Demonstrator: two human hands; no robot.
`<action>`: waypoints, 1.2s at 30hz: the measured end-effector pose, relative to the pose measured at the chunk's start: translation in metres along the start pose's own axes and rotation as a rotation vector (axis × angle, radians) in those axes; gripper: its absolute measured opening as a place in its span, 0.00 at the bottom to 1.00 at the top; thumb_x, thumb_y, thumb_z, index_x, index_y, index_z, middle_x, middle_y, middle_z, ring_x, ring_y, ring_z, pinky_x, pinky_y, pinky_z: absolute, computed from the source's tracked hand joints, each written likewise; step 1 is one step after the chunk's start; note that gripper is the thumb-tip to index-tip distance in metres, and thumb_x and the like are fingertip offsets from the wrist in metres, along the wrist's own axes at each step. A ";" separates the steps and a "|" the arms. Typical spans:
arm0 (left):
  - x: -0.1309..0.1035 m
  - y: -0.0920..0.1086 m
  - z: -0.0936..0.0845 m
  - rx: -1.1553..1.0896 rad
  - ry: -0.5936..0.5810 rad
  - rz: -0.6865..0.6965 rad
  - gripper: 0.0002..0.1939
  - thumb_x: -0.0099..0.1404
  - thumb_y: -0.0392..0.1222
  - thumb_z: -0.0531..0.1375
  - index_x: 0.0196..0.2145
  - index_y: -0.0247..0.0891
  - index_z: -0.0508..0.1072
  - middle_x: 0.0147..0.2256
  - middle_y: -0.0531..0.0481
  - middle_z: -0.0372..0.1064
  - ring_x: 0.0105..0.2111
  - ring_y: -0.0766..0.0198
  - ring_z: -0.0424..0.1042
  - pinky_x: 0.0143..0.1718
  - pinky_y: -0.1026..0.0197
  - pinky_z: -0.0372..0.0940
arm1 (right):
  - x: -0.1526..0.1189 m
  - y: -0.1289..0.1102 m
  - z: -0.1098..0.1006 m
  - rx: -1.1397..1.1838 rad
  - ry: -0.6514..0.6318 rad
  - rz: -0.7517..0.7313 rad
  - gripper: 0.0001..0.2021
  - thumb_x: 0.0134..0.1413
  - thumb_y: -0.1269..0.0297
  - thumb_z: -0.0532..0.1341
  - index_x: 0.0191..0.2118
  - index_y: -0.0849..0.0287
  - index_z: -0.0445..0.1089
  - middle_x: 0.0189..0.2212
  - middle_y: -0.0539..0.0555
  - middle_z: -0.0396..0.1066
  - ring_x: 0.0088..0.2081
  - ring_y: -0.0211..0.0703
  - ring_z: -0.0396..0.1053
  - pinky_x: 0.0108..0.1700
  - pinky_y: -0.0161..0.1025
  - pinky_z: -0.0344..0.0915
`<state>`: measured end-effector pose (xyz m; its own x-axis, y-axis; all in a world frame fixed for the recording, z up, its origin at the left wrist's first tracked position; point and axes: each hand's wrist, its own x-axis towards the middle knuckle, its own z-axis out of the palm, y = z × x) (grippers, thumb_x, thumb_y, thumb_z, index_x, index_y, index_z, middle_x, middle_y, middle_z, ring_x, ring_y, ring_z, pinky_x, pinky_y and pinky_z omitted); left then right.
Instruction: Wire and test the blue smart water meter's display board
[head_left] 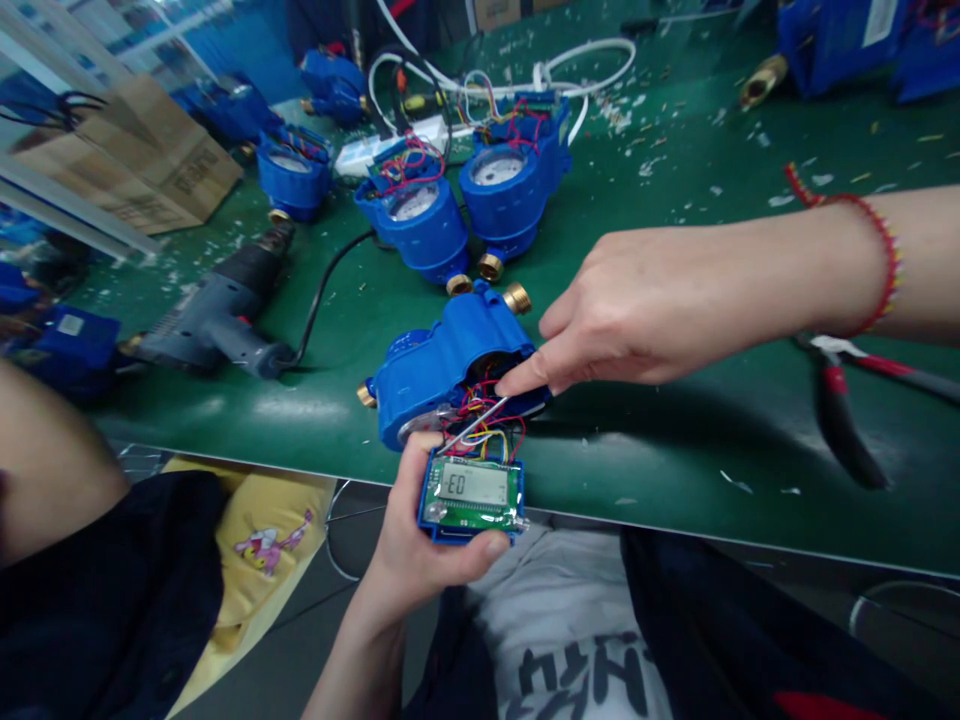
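Note:
My left hand (420,545) is closed around a small blue-framed circuit board with an LCD display (471,484), thumb along its lower edge. Coloured wires (487,425) run from the board into an open blue water meter (442,360) with brass threaded ends, lying on its side at the bench edge. My right hand (607,310) reaches over the meter, fingers closed on a thin metal rod (476,424). The rod slants down across the wires to the board's upper left edge. Its far end and the grip inside my fingers are partly hidden.
Two blue meters (427,225) with exposed wires stand behind. A grey heat gun (217,310) with a black cord lies left, near a cardboard box (142,160). Red-handled pliers (840,410) lie right. White cables (592,50) and scraps are at the back. Another person's arm (56,470) is at left.

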<state>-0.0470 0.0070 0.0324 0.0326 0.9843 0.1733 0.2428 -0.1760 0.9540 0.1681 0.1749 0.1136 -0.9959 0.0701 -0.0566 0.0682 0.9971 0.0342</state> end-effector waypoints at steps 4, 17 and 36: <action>0.000 0.000 -0.003 -0.061 -0.039 -0.022 0.29 0.47 0.41 0.72 0.44 0.44 0.64 0.33 0.54 0.75 0.27 0.66 0.76 0.28 0.67 0.70 | 0.000 0.006 0.003 -0.067 0.004 -0.039 0.20 0.68 0.60 0.50 0.62 0.48 0.63 0.33 0.49 0.74 0.27 0.32 0.65 0.28 0.37 0.46; 0.000 0.001 -0.012 -0.177 -0.124 -0.103 0.27 0.48 0.41 0.73 0.44 0.47 0.68 0.34 0.55 0.72 0.27 0.69 0.72 0.26 0.70 0.68 | 0.004 0.012 -0.001 -0.103 -0.031 -0.058 0.21 0.70 0.57 0.47 0.64 0.48 0.60 0.33 0.50 0.73 0.30 0.38 0.67 0.31 0.37 0.53; 0.001 0.012 -0.027 -0.044 -0.176 -0.061 0.30 0.48 0.36 0.71 0.47 0.50 0.67 0.37 0.55 0.74 0.30 0.66 0.72 0.31 0.68 0.69 | -0.001 -0.017 -0.014 -0.236 0.020 0.045 0.22 0.66 0.59 0.45 0.62 0.48 0.64 0.22 0.49 0.67 0.19 0.33 0.55 0.24 0.38 0.45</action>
<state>-0.0702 0.0058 0.0504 0.1888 0.9793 0.0727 0.2070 -0.1121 0.9719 0.1675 0.1577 0.1268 -0.9933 0.1116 -0.0297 0.0996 0.9581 0.2687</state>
